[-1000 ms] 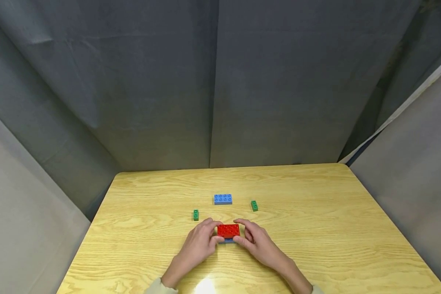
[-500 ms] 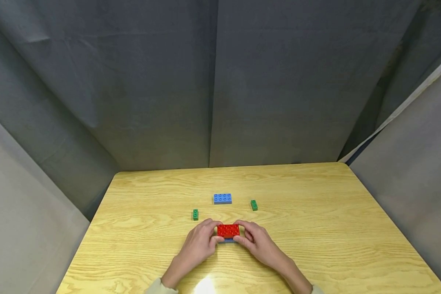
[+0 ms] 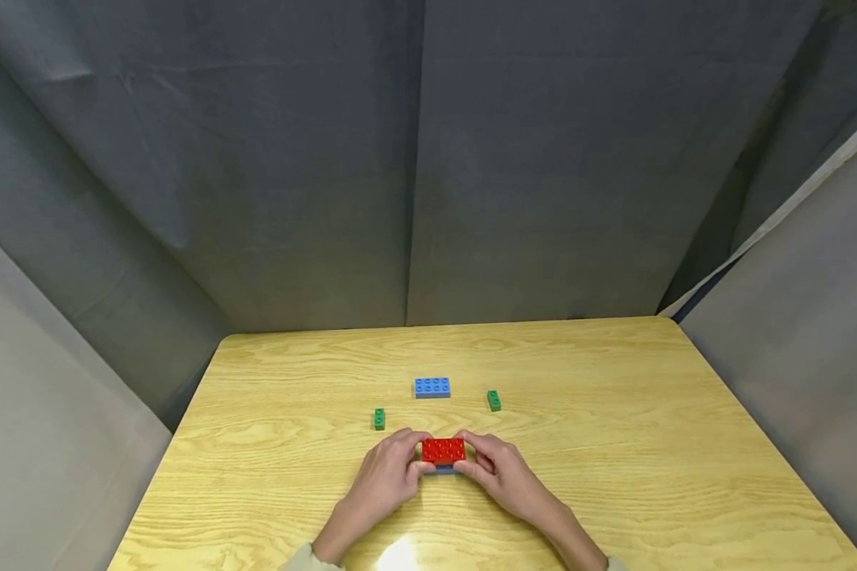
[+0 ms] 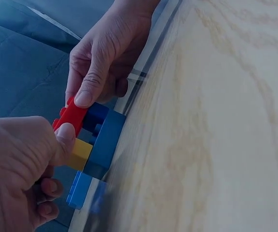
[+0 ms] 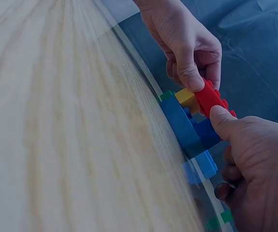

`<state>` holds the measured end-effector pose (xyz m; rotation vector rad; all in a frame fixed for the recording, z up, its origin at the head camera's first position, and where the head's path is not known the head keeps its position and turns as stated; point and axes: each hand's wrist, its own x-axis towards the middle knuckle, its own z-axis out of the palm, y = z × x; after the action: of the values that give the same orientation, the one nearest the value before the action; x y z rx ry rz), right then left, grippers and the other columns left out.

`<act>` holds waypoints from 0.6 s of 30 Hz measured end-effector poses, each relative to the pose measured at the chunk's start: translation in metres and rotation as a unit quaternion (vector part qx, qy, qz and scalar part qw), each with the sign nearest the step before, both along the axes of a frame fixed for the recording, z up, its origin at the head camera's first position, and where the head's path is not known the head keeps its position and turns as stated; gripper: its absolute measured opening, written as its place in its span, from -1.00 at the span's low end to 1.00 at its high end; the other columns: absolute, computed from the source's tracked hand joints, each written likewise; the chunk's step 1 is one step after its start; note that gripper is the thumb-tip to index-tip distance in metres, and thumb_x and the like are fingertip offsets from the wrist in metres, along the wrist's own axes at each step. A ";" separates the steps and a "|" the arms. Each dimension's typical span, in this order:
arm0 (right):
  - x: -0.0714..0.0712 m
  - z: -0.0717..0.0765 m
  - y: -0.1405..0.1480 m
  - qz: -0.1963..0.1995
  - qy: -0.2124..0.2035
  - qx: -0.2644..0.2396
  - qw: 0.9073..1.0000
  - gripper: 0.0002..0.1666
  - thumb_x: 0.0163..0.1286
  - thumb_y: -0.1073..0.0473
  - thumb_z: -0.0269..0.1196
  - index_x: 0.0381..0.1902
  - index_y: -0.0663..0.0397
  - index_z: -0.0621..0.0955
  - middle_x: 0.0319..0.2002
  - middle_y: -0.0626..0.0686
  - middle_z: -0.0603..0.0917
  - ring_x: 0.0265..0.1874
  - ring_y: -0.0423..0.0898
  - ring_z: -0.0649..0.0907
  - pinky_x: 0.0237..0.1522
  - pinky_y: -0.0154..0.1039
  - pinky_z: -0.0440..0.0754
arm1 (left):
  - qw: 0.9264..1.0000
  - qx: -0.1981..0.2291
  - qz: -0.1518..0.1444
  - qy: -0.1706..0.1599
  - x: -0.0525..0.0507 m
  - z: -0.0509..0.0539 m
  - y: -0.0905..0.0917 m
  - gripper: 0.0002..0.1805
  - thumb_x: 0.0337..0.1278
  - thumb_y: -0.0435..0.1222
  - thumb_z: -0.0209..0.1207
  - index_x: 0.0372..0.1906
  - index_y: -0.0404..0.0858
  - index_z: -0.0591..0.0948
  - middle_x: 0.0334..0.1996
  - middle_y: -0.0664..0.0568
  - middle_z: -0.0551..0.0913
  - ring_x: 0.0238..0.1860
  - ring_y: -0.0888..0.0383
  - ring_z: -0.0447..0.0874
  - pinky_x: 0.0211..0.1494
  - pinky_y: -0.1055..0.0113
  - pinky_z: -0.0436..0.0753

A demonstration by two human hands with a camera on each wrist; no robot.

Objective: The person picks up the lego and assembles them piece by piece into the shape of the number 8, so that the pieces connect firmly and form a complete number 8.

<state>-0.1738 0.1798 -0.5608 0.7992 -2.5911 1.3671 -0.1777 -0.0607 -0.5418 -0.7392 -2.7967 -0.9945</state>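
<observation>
A small green brick (image 3: 379, 419) lies beyond my left grip (image 3: 387, 469), which pinches the left end of the red brick (image 3: 443, 450). Beneath it stand a yellow brick (image 4: 81, 155) and a dark blue brick (image 4: 95, 114), over a lower blue brick (image 4: 106, 142) on the worktop (image 3: 614, 412). My right grip (image 3: 507, 474) pinches the other end; a second green brick (image 3: 494, 400) lies beyond.

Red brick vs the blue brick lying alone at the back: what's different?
Colour: the red brick is red, the back blue brick blue.
Hold: the left hand and right hand pinch the red brick; neither touches the back blue brick.
Place: the red brick is above other blocks, the back blue brick flat on the table.
Shared: two rows of four studs, facing up.
</observation>
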 end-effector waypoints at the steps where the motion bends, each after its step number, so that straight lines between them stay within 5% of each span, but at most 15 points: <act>1: 0.000 0.000 0.000 -0.001 -0.001 0.001 1.000 -0.57 0.45 0.01 0.38 0.25 -0.15 0.67 -0.57 -0.25 0.32 -0.59 -0.41 0.25 -0.53 -0.45 0.29 | 1.000 -0.001 0.001 0.000 0.000 0.000 0.000 -0.60 0.21 -0.15 0.43 0.11 -0.19 0.72 -0.41 0.24 0.55 -0.52 0.36 0.32 -0.48 0.45 0.40; 18: 0.000 -0.004 -0.002 0.016 0.010 -0.030 0.999 -0.61 0.47 0.10 0.36 0.22 -0.11 0.67 -0.63 -0.24 0.31 -0.64 -0.44 0.20 -0.57 -0.49 0.25 | 1.000 0.001 0.005 0.000 0.000 -0.001 -0.001 -0.58 0.20 -0.13 0.43 0.13 -0.16 0.72 -0.49 0.29 0.45 -0.54 0.37 0.28 -0.48 0.45 0.38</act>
<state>-0.1736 0.1777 -0.5650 0.8434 -2.5214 1.4299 -0.1779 -0.0614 -0.5430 -0.7241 -2.7970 -0.9947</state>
